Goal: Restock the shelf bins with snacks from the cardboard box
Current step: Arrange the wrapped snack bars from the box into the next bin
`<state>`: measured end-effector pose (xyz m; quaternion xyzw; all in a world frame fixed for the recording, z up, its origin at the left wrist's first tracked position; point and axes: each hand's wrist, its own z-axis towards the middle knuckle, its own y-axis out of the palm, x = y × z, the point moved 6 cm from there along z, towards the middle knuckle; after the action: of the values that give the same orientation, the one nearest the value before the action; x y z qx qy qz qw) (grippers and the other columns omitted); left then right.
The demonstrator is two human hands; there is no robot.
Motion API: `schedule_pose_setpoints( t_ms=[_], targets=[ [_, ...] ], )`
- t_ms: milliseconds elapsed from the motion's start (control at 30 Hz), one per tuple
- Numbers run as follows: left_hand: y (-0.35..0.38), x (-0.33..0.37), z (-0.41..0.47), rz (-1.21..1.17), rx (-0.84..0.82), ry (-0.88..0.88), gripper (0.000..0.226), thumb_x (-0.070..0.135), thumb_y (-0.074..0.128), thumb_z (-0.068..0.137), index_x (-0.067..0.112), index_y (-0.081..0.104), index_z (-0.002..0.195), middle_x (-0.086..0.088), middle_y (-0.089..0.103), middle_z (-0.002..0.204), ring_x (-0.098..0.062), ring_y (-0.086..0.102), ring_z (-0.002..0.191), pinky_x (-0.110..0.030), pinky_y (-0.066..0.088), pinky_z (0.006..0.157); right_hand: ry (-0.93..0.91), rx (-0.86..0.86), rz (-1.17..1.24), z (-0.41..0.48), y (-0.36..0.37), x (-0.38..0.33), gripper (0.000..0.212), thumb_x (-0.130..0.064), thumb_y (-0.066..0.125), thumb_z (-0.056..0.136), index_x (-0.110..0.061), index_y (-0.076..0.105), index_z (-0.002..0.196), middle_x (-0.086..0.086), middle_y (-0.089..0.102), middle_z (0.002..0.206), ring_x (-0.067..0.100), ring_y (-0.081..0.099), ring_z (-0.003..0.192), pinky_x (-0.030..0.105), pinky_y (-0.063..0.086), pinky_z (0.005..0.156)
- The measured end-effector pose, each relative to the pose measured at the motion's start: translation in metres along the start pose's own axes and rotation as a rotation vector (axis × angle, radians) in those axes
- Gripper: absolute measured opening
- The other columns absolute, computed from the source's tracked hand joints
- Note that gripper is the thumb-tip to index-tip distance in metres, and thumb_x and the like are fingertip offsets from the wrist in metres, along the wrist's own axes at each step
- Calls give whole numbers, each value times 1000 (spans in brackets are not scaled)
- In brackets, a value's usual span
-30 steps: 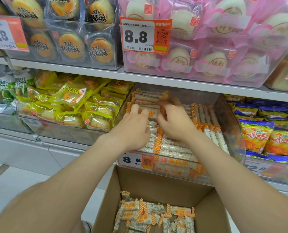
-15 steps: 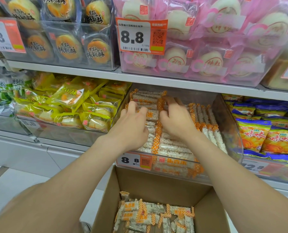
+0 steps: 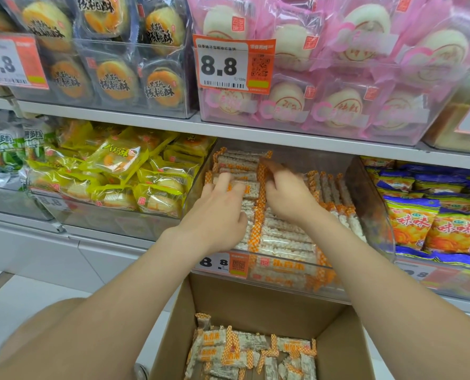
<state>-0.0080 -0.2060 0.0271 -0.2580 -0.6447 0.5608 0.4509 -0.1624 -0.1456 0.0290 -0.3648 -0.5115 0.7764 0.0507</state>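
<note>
A clear shelf bin [image 3: 371, 204] on the lower shelf holds rows of rice snack bars [image 3: 283, 237] in orange-checked wrappers. Both my hands are inside it. My left hand [image 3: 220, 212] lies palm down with fairly straight fingers on a stack of bars [image 3: 239, 163] at the bin's back left. My right hand [image 3: 286, 196] is just to its right, its blurred fingertips pushing against the end of the same stack. Below the bin stands the open cardboard box [image 3: 255, 297], with several more of the same bars [image 3: 250, 352] loose on its bottom.
A bin of yellow pastry packs [image 3: 124, 171] is on the left and orange and blue chip bags [image 3: 434, 226] on the right. The shelf above [image 3: 255, 133] carries pink-wrapped buns [image 3: 338, 78] and walnut cakes [image 3: 113, 78]. An 8.8 price tag [image 3: 234, 64] hangs there.
Both hands have stayed on the stack at the back left of the bin, with the fingers shifting slightly along the bars. The box has not moved.
</note>
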Motion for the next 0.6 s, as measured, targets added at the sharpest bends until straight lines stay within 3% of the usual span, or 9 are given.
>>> schedule_pose_setpoints(
  t_ms=[100, 200, 267, 300, 367, 433, 467, 600],
  targets=[
    [6, -1, 0, 12, -57, -34, 55, 30, 46, 107, 18, 27, 158, -10, 15, 156, -44, 37, 137, -49, 40, 109, 108, -5, -44, 8, 8, 6, 56, -24, 40, 83, -27, 55, 137, 17, 69, 120, 44, 64, 112, 55, 51, 102],
    [8, -3, 3, -13, -74, -41, 56, 31, 43, 109, 19, 22, 160, -11, 18, 152, -43, 41, 133, -48, 42, 108, 121, -2, 41, 8, 6, -1, 36, -31, 44, 77, -24, 65, 106, 10, 69, 92, 39, 66, 89, 45, 58, 84],
    [8, -4, 4, -23, -80, -36, 54, 31, 42, 109, 19, 23, 158, -10, 21, 148, -42, 48, 126, -49, 46, 104, 79, 44, 79, 10, 5, -4, 12, -39, 49, 75, -27, 50, 75, 0, 56, 72, 31, 54, 75, 32, 49, 70],
    [8, -4, 4, -25, -85, -34, 53, 31, 42, 109, 20, 23, 157, -9, 22, 146, -41, 52, 121, -50, 49, 100, 43, 64, 92, 11, 4, -6, 13, -41, 52, 75, -31, 44, 72, -2, 50, 70, 28, 47, 75, 30, 43, 68],
    [8, -3, 3, -22, -102, -30, 54, 32, 43, 108, 20, 22, 156, -9, 22, 145, -40, 56, 112, -52, 50, 97, -1, 74, 111, 9, 5, -4, 14, -38, 58, 80, -35, 56, 94, -1, 57, 84, 27, 49, 86, 29, 41, 75],
    [9, -2, 3, -13, -127, -29, 57, 34, 43, 108, 20, 19, 157, -8, 19, 149, -40, 55, 115, -53, 49, 101, -36, 30, 127, 7, 2, -2, 50, -30, 61, 89, -35, 56, 138, 3, 67, 113, 28, 58, 107, 32, 47, 89],
    [10, -3, 3, -9, -142, -33, 59, 35, 43, 109, 20, 16, 159, -7, 15, 152, -40, 54, 118, -53, 48, 103, -30, -2, 122, 8, 1, 1, 57, -31, 62, 90, -36, 52, 146, 3, 68, 121, 28, 61, 113, 32, 49, 93],
    [11, -5, 4, -10, -189, -41, 64, 41, 40, 110, 23, 9, 162, -7, 11, 156, -41, 52, 125, -51, 45, 108, -105, -125, 38, 8, 5, 3, 55, -47, 68, 88, -44, 53, 141, -2, 63, 136, 24, 59, 125, 32, 49, 100]
  ],
)
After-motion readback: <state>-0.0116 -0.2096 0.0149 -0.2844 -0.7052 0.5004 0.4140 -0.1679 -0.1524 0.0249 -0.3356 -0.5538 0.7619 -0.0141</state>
